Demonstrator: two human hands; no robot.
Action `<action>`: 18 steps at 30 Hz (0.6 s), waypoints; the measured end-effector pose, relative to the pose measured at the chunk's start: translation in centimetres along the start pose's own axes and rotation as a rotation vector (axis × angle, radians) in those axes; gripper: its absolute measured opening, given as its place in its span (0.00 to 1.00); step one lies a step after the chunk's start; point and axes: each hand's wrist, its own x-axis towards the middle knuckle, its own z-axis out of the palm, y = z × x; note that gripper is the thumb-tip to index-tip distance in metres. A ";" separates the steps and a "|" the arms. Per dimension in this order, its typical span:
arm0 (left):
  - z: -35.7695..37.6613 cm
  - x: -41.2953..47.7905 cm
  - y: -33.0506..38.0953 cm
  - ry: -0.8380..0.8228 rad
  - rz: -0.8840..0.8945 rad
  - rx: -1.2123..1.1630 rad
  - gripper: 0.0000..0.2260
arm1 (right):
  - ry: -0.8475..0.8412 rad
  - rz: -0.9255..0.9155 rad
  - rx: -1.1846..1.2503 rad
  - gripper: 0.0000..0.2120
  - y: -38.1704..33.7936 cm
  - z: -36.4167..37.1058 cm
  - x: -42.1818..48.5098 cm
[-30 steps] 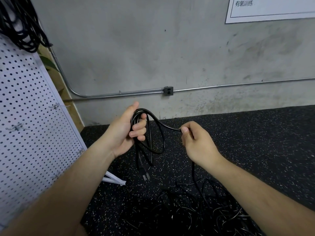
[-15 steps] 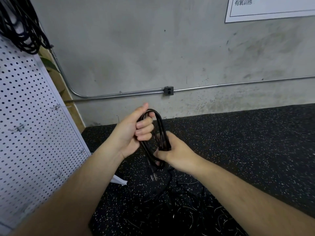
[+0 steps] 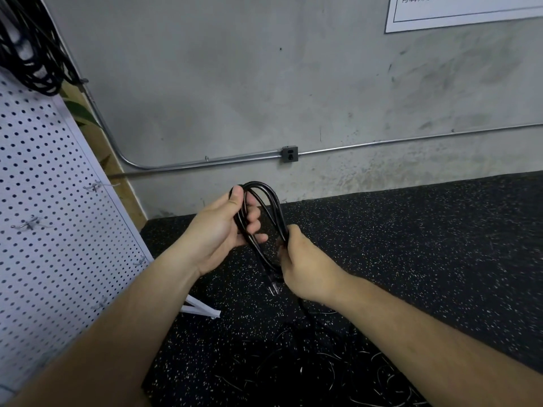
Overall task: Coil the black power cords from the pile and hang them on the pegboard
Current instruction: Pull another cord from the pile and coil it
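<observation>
A black power cord (image 3: 271, 201) is looped into a small coil between both hands. My left hand (image 3: 223, 230) grips the coil's left side, thumb on top and fingers curled through the loops. My right hand (image 3: 305, 265) grips the right side lower down; its fingers are hidden behind the hand. The cord's plug (image 3: 272, 286) hangs below the coil with its prongs down. One strand runs from under my right hand to the pile of black cords (image 3: 317, 368) on the floor. The white pegboard (image 3: 53, 218) stands at the left, with coiled cords (image 3: 29, 51) hung at its top.
Metal hooks (image 3: 30, 223) stick out of the pegboard. Its white foot (image 3: 201, 308) lies on the speckled black rubber floor (image 3: 426, 245). A grey concrete wall carries a metal conduit with an outlet box (image 3: 290, 154). A white sign (image 3: 464, 10) hangs at the upper right.
My right hand moved left from holding a stretched strand and closed on the coil's right side. My left hand closed tighter around the loops. The coil has grown more compact.
</observation>
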 end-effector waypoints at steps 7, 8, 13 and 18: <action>-1.3 0.6 2.6 0.096 0.243 -0.265 0.15 | -0.165 0.126 0.407 0.21 1.1 0.6 -1.7; -2.0 0.7 3.1 0.113 0.274 -0.296 0.16 | -0.210 0.161 0.357 0.21 1.9 0.8 -2.0; -4.5 1.0 4.2 0.212 0.362 -0.332 0.16 | -0.388 0.304 0.079 0.09 5.0 2.3 -3.3; -4.2 1.2 3.3 0.315 0.376 -0.206 0.15 | -0.226 0.201 0.004 0.06 2.6 1.6 -2.9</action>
